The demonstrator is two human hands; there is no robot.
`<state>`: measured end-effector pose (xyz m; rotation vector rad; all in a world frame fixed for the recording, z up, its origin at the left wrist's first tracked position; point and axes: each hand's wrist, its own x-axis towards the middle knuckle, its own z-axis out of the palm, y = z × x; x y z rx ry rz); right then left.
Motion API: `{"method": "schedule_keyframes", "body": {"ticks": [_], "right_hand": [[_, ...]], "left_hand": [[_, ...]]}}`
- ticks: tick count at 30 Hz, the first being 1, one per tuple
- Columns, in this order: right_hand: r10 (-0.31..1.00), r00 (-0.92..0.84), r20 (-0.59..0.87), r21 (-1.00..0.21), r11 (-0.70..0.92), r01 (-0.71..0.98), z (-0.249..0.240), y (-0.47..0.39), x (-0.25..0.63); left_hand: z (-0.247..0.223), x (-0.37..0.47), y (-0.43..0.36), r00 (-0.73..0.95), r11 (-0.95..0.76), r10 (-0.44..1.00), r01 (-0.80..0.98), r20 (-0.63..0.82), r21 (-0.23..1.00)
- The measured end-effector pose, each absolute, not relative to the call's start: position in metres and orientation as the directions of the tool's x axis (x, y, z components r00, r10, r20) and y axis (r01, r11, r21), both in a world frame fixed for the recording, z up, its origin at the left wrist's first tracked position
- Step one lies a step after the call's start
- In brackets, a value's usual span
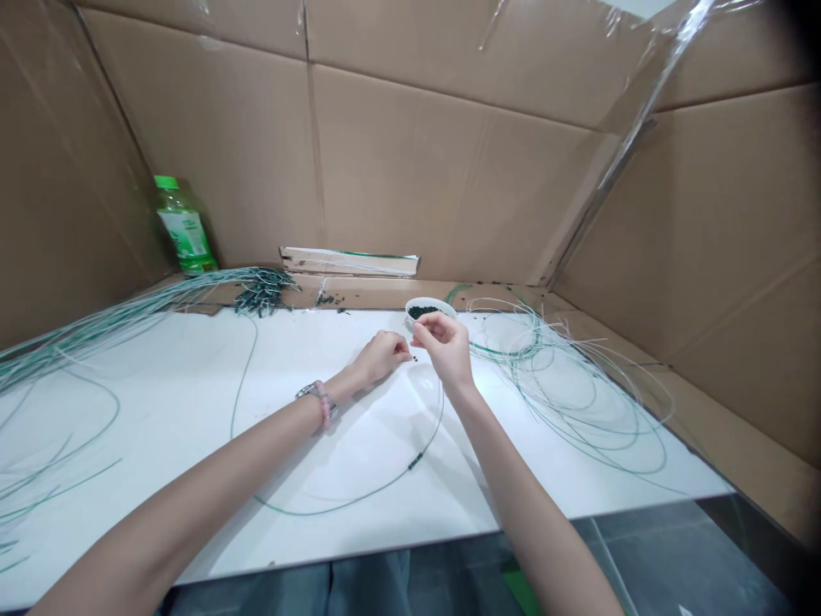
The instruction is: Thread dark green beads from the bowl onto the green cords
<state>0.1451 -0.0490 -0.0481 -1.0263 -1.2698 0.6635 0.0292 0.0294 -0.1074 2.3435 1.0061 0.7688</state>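
1. Your right hand (pixel 449 346): thumb and forefinger are drawn together just in front of the bowl. Whether they grasp anything cannot be told.
2. Your left hand (pixel 381 355): fingers are curled, fingertips low over the table. Their grip cannot be told.
3. Tiny, dark, round beads (pixel 415 359) sit just beside your left fingertips, below your right ones.
4. A thin, pale-green, flexible wire (pixel 308 514) curves across the white, flat tabletop (pixel 192 393) between your forearms; its right-hand stretch rises toward your right hand. A short row of dark green beads (pixel 416 462) sits on it.
5. The small, white, round bowl (pixel 451 310) behind your right fingers contains dark beads.
6. Loosely coiled green and whitish wires (pixel 516 364) lie to your right.
7. A long bundle of similar wires (pixel 160 293) lies to your left, near a green-capped, clear plastic bottle (pixel 185 231).
8. Brown cardboard walls (pixel 398 145) surround the table.
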Motion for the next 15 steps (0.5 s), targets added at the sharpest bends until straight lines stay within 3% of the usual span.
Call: {"method": "schedule_keyframes", "body": {"ticks": [10,12,15], "right_hand": [[0.896,0.157,0.416,-0.908,0.399,0.131,-0.049,-0.052,0.140],[0.896,0.157,0.415,-0.908,0.395,0.142,-0.049,-0.054,0.137],[0.895,0.148,0.421,-0.898,0.388,0.209,-0.050,-0.062,0.129]], "left_hand": [[-0.096,0.010,0.020,0.522,-0.529,0.795,0.348,0.309,0.774],[-0.090,0.001,0.011,0.488,-0.419,0.832,0.240,0.265,0.876],[-0.084,-0.012,-0.012,0.414,-0.097,0.905,-0.027,0.099,0.995]]}}
